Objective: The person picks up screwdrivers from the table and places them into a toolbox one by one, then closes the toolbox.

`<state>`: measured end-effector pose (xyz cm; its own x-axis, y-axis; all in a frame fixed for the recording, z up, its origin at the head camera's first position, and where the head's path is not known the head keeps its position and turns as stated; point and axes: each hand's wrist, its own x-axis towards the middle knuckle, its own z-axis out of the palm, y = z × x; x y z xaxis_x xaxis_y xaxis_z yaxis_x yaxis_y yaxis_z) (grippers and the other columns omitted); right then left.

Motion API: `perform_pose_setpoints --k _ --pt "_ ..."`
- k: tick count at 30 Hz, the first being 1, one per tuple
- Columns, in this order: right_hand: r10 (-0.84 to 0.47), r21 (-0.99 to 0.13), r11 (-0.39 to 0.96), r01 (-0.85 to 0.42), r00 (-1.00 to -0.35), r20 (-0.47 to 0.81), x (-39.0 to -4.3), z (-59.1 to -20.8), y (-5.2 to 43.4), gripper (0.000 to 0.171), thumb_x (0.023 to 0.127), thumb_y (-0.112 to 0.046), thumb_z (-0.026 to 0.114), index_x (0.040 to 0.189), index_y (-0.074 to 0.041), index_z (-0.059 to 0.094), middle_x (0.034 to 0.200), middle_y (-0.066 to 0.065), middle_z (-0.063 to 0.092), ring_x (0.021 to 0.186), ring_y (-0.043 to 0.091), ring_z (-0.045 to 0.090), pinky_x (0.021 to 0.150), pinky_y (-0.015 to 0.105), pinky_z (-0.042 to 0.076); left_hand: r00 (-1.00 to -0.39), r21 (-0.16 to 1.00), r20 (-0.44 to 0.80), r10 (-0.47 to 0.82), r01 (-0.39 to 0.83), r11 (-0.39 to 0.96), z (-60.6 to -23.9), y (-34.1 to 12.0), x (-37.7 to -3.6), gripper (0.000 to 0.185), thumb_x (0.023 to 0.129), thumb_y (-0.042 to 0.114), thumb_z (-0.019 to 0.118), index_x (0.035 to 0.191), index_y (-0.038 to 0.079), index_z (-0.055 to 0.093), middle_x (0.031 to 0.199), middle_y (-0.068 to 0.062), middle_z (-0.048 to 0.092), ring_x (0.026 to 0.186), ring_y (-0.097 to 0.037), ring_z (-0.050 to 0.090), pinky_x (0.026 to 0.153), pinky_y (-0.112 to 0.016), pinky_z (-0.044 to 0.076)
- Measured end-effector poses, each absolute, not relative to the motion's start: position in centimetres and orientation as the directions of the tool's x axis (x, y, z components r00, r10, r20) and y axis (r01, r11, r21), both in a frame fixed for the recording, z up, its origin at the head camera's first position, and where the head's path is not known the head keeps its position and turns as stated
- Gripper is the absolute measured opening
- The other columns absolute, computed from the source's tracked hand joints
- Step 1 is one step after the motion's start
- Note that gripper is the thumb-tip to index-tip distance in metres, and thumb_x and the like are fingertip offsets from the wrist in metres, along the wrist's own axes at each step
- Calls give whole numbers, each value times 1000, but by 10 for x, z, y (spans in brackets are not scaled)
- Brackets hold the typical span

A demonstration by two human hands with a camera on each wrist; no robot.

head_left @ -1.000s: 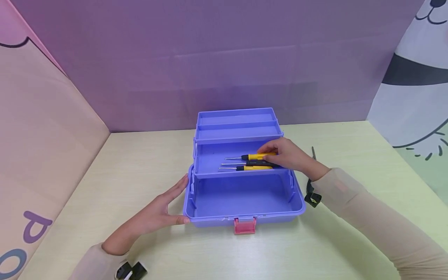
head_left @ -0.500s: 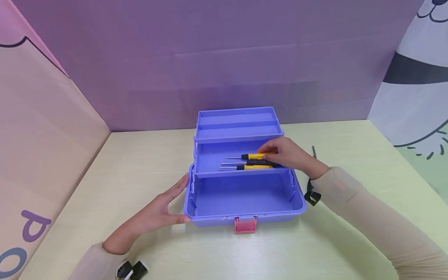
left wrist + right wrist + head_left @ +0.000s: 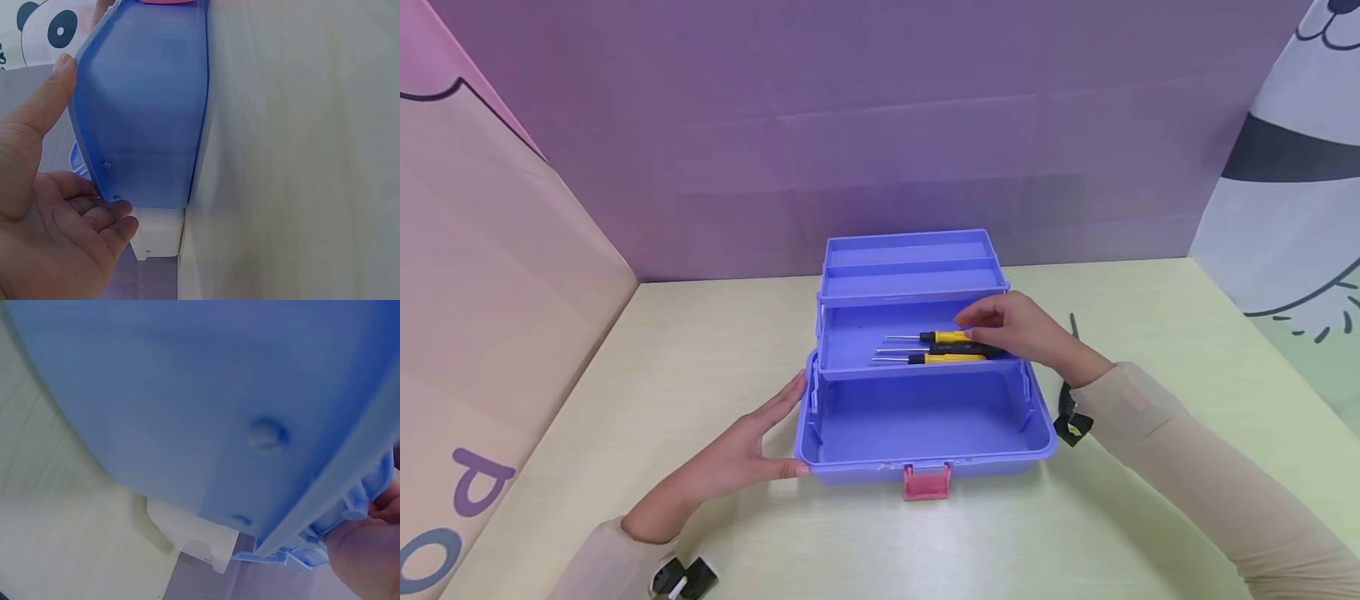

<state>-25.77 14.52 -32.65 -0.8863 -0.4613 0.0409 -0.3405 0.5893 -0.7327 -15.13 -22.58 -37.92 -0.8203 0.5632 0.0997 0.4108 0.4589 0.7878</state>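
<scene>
A purple toolbox [image 3: 925, 473] stands with its lid up, its tiers spread back in steps and its pink latch [image 3: 927, 483] hanging at the front. In its middle tray [image 3: 857, 321] lie a near yellow screwdriver [image 3: 958, 358], a black-handled screwdriver [image 3: 951, 349] and a far yellow screwdriver [image 3: 950, 337]. Thumb and fingers of my right hand [image 3: 1018, 329] hold the far one by its handle end, which they partly hide. With thumb and fingers spread apart, my left hand [image 3: 741, 450] rests against the box's left side; the left wrist view shows this side wall [image 3: 144, 106] too.
The box's deep bottom compartment [image 3: 917, 417] lies in front of the tray, and the upper tray [image 3: 913, 279] behind it. A pale wooden table [image 3: 722, 333] bears the box. Purple wall cloth [image 3: 775, 167] hangs behind, with printed side panels left and right.
My right hand has shifted slightly right, covering more of the far yellow screwdriver's handle; that screwdriver has slid a little right. My left hand stays on the box.
</scene>
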Motion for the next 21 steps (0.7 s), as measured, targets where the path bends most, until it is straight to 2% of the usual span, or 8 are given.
perform_pose_setpoints --k 6,8,14,21 --pt "-432 -761 565 -318 -900 55 -254 -328 147 23 91 -8 62 112 0 67 107 13 68 96 24 65 85 35 53 -823 777 94 560 413 476 -379 -226 -151 99 77 25 78 151 5 15 158 -12 9 143 -35 11 110 -32 17" --pt "-432 -770 552 -320 -900 65 -252 -328 149 24 91 -9 62 112 0 67 108 13 68 97 24 64 85 34 53 -822 779 98 560 414 471 -380 -226 -151 99 76 25 78 150 4 15 157 -12 9 143 -35 11 110 -30 17" --pt "-430 -786 530 -319 -900 76 -246 -326 156 26 91 -12 62 114 -1 66 110 14 67 100 25 64 86 33 53 -817 792 110 566 416 447 -380 -225 -152 98 76 23 78 150 3 16 157 -12 9 143 -36 10 106 -13 14" --pt "-397 -787 533 -311 -913 92 -240 -326 169 26 92 -12 62 115 -1 65 112 16 66 103 26 63 90 36 51 -818 787 112 564 419 453 -381 -225 -151 98 77 25 78 150 3 16 157 -16 9 142 -37 10 107 -15 14"
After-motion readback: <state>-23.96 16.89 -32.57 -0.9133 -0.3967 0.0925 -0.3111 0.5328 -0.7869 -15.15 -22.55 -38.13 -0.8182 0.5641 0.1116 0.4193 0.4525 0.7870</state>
